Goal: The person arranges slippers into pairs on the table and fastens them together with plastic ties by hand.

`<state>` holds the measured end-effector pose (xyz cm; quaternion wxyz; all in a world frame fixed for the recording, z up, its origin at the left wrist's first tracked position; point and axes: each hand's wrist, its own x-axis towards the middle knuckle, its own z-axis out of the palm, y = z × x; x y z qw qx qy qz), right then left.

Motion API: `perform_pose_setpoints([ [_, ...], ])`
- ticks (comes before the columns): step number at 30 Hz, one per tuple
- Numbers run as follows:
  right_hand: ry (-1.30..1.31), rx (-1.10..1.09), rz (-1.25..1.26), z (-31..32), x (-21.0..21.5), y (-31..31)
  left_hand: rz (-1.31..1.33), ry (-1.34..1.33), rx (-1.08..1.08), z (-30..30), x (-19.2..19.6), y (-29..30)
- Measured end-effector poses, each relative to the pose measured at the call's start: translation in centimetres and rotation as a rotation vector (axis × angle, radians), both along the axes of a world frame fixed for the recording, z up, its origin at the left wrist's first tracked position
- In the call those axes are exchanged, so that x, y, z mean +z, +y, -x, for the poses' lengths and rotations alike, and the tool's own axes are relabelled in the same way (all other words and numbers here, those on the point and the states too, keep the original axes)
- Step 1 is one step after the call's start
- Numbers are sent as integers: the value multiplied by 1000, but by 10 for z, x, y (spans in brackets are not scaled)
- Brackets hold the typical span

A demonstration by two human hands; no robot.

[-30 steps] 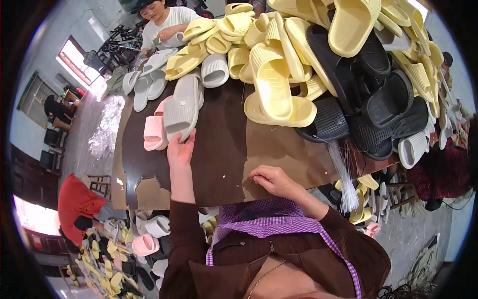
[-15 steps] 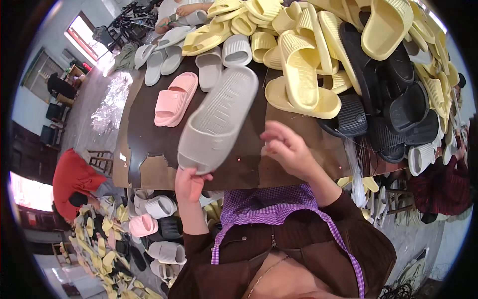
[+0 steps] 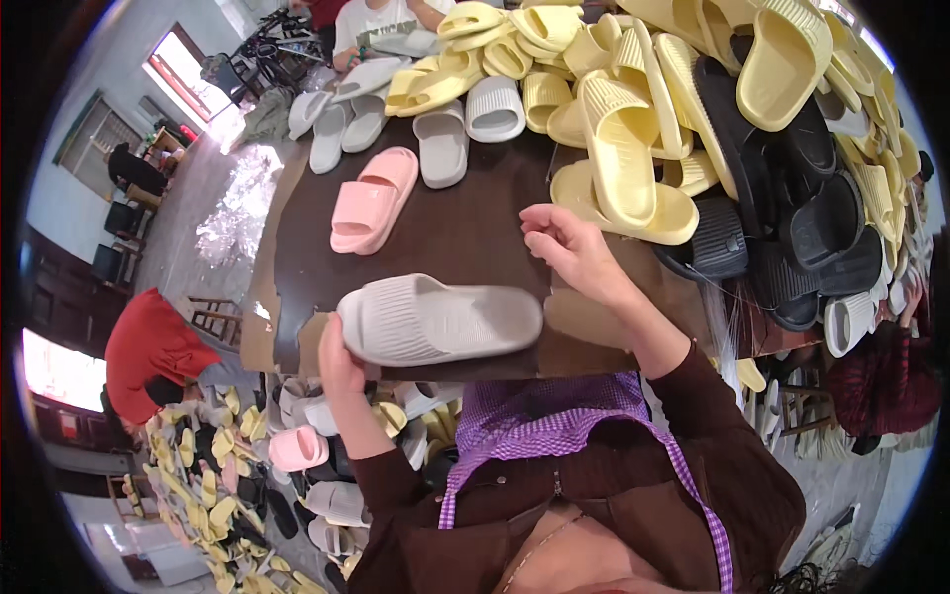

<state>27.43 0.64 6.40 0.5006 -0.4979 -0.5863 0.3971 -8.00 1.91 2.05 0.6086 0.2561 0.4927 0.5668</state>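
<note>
The brown-topped bench (image 3: 465, 233) carries a heap of yellow slippers (image 3: 621, 188) along its far edge, with black slippers (image 3: 826, 223) toward its right end. One gray slipper (image 3: 396, 322) lies sideways at the near edge, left of the middle; the step in hand seems to be positioning it. The right hand (image 3: 572, 253), empty, fingers loosely curled, hangs above the bench. The left hand (image 3: 341, 364) grasps the toe; the next move calls for keeping that hold steady.
</note>
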Motion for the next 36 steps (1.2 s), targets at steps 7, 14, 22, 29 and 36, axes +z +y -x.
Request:
perform_pose_setpoints([
  [7,-223,-18,-207,41,-3,98,-346,674,142,-20,-52,5],
  [14,-785,-243,-153,71,-48,205,-695,1297,17,-61,-46,-4],
  [22,-982,-245,78,89,-58,235,-670,1282,8,-57,-51,-5],
  [29,-1028,-281,64,93,-64,250,-662,1275,8,-59,-48,-6],
  [36,-1004,-290,118,85,-61,239,-642,1276,6,-57,-46,-6],
])
